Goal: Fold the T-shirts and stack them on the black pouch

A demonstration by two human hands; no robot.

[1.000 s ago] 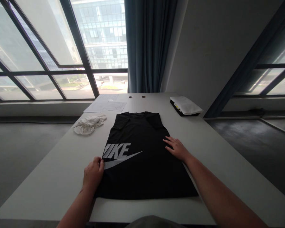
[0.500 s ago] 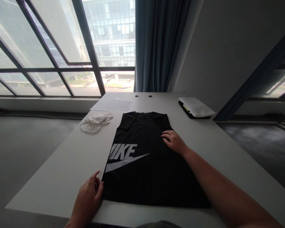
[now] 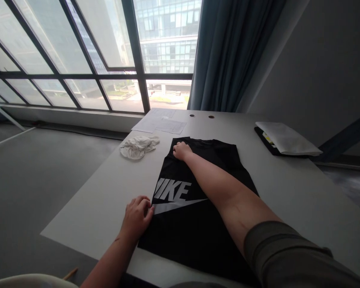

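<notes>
A black T-shirt [image 3: 195, 228] lies spread on the white table [image 3: 99, 200], its collar away from me. Its left side is folded in, and part of a grey NIKE print with a swoosh shows by that edge. My left hand [image 3: 138, 216] is at this side edge beside the swoosh, thumb and curled fingers closed on the cloth. Reaching across the shirt, my right hand [image 3: 183, 151] has its fingers bent down and closed on the fabric near the upper left shoulder. My right forearm hides part of the shirt's middle and right side.
A crumpled white cloth [image 3: 139, 148] lies left of the shirt. Paper sheets [image 3: 171, 126] are at the table's far left. A white package [image 3: 288, 138] rests on a dark item at the right. Two cable holes [image 3: 211, 117] sit near the back, before a blue curtain [image 3: 228, 56].
My right hand has moved from the shirt's right side to its upper left shoulder. My left hand has slid up the left edge to the swoosh. The view has turned left.
</notes>
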